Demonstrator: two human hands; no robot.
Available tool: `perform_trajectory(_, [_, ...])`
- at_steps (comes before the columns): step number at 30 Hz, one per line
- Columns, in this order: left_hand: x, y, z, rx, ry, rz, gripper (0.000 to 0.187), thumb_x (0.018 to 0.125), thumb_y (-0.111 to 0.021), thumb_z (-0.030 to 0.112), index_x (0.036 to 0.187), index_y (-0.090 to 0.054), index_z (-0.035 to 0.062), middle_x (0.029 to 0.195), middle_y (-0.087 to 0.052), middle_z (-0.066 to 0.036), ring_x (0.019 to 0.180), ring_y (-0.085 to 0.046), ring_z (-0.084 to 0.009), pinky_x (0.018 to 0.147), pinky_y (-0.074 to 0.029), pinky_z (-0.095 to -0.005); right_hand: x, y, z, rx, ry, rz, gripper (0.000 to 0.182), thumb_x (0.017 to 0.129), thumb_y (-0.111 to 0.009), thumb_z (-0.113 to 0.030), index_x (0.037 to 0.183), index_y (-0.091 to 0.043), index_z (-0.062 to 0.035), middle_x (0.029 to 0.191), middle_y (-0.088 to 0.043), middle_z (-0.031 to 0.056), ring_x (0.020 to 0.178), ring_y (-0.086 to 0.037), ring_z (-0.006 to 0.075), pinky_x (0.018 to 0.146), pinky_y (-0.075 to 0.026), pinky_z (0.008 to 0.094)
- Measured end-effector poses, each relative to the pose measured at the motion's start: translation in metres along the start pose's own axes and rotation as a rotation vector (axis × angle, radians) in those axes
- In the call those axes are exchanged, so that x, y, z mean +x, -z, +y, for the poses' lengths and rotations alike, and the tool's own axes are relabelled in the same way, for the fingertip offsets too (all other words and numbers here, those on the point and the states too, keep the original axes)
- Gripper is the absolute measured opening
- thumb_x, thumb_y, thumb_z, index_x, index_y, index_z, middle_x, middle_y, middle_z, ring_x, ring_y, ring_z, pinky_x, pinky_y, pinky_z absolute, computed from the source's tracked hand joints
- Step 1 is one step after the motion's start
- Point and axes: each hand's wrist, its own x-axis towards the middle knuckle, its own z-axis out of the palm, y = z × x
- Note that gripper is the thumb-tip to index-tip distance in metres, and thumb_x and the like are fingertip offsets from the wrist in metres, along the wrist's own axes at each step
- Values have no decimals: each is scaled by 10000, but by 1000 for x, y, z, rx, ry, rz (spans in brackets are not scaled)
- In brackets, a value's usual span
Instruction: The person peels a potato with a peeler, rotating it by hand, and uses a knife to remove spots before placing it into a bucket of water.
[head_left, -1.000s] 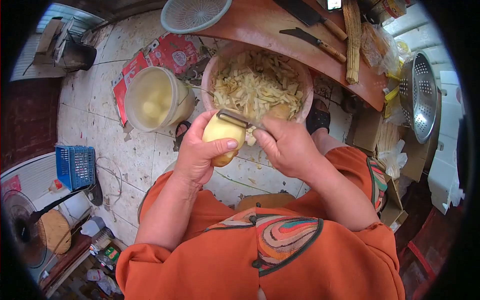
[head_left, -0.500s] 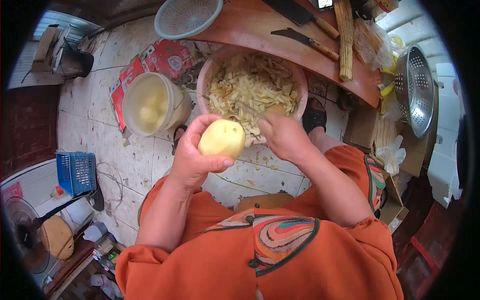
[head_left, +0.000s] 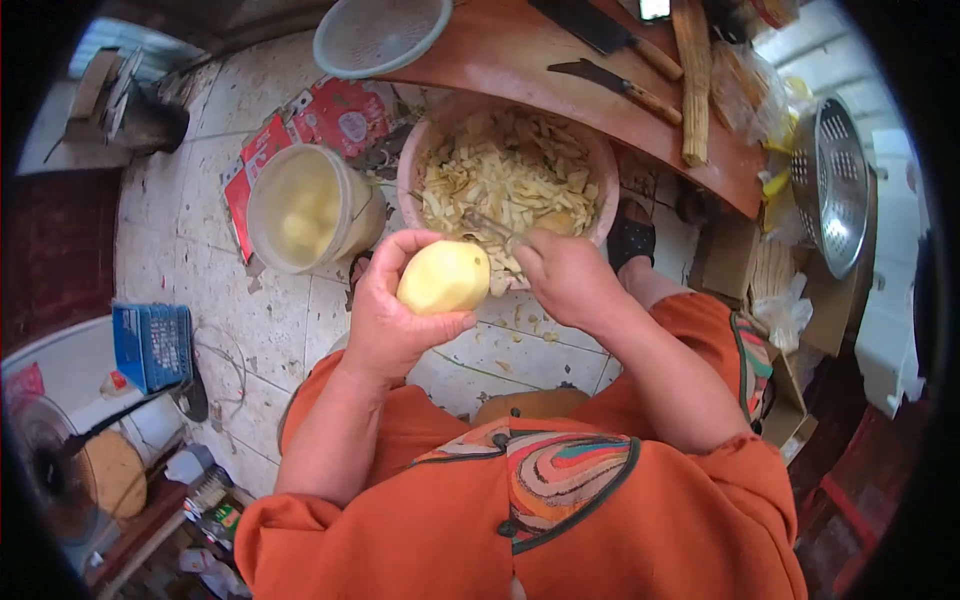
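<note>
In my left hand (head_left: 385, 300) is a peeled yellow potato (head_left: 445, 277) with a small dark spot near its right end. My fingers and thumb curl round its left side and underside. My right hand (head_left: 570, 275) grips a slim peeler (head_left: 488, 224), its head pointing left, just past the potato and apart from it. Much of its handle is hidden in my fist. Both hands are over the near edge of a pink basin (head_left: 408, 170) heaped with peelings (head_left: 500, 180). A brownish, unpeeled-looking potato (head_left: 556, 222) lies among the peelings beside my right hand.
A white bucket (head_left: 262, 235) of peeled potatoes in cloudy water stands left of the basin. Beyond, a wooden table (head_left: 480, 50) bears a cleaver (head_left: 590, 25), a knife (head_left: 610, 80) and a pale blue colander (head_left: 350, 45). At right is a metal colander (head_left: 835, 190); at left, a blue basket (head_left: 150, 345).
The peeler's head has swung slightly down and left and shows more clearly. My left thumb has shifted right along the potato's underside, and the potato has turned a little.
</note>
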Motion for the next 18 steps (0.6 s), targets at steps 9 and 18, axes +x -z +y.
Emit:
perform_trajectory(9, [-1, -4, 8, -76, 166, 168, 783, 619, -882, -2, 1283, -470, 55, 1131, -623, -59, 976, -635, -156, 818, -555, -288, -28, 16, -41, 238, 137, 64, 262, 967, -552, -281, 944, -558, -20, 782, -638, 247, 782, -626, 459, 689, -477, 550])
perform_trajectory(18, [0, -6, 8, -197, 32, 80, 809, 594, -900, 2, 1277, -472, 70, 1214, -603, -93, 1079, -611, -198, 907, -537, -333, -10, 12, -15, 171, -12, 122, 306, 973, -530, -278, 878, -571, 10, 771, -631, 282, 780, -628, 464, 705, -480, 541])
